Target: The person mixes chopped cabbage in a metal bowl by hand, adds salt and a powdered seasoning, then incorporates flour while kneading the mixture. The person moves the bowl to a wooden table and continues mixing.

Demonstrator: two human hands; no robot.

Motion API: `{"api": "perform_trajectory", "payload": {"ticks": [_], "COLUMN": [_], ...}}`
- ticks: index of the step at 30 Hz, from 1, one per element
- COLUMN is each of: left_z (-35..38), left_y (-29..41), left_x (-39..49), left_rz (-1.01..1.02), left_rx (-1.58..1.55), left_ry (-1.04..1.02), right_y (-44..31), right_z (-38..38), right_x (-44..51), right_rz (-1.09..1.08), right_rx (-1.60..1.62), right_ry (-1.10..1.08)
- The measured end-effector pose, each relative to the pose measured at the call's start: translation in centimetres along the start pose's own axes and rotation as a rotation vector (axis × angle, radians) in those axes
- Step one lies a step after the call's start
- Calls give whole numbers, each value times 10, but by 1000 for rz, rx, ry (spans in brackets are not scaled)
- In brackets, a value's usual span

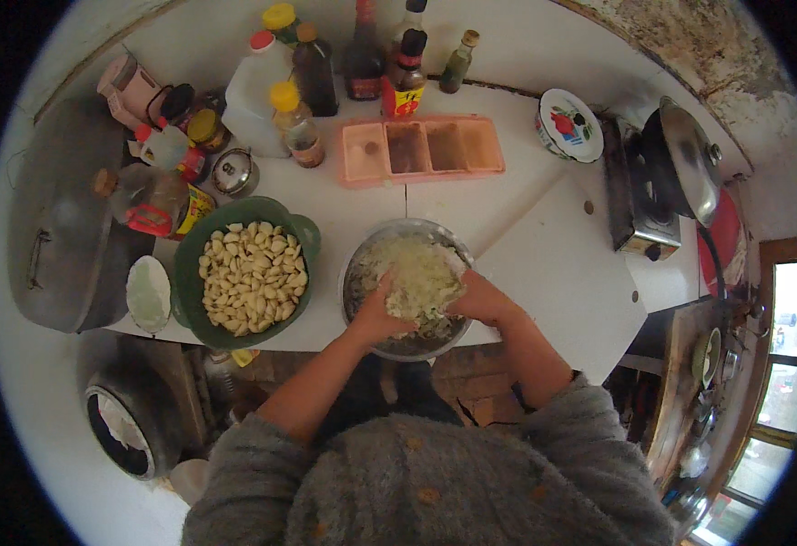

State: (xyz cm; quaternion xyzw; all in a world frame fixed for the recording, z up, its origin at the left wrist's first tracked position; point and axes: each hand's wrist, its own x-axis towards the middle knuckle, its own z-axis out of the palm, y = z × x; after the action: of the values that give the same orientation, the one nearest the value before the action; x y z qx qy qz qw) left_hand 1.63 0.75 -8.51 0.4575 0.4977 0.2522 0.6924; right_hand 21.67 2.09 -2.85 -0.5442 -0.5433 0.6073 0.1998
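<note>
A round metal bowl (352, 326) stands at the front edge of the white table. In it is a heap of pale, finely shredded or chopped food (420, 273), whose exact kind I cannot tell. My left hand (376, 315) cups the heap from the left, its fingers partly sunk in it. From the right my right hand (483, 299) grips the same heap, with its fingertips buried. To the left of the bowl sits a green plastic basin (186, 273) holding many peeled garlic cloves (253, 278).
Behind the bowl lies a pink seasoning box (422, 179) with several compartments. Bottles (315, 75) and a white jug (251, 102) crowd the back left. A small pale dish (148, 295) borders the basin. A gas stove (634, 205) carries a lidded wok (688, 164) at the right.
</note>
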Motion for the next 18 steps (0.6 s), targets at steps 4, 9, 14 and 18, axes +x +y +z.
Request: {"api": "perform_trajectory", "payload": {"ticks": [4,9,14,18], "left_z": [-3,0,-2,-4], "left_y": [13,6,-5,-1], "left_x": [-22,6,51,52], "left_rz": [-132,8,-141,38], "left_rx": [-303,207,371,354], "left_ry": [122,329,216,128], "right_y": [-26,7,93,115], "right_z": [-12,14,45,32], "right_x": [4,50,114,119], "right_rz": [49,18,78,-132], "right_rx": [-90,-818,-888,-756], "right_ry": [-180,86,92,99]}}
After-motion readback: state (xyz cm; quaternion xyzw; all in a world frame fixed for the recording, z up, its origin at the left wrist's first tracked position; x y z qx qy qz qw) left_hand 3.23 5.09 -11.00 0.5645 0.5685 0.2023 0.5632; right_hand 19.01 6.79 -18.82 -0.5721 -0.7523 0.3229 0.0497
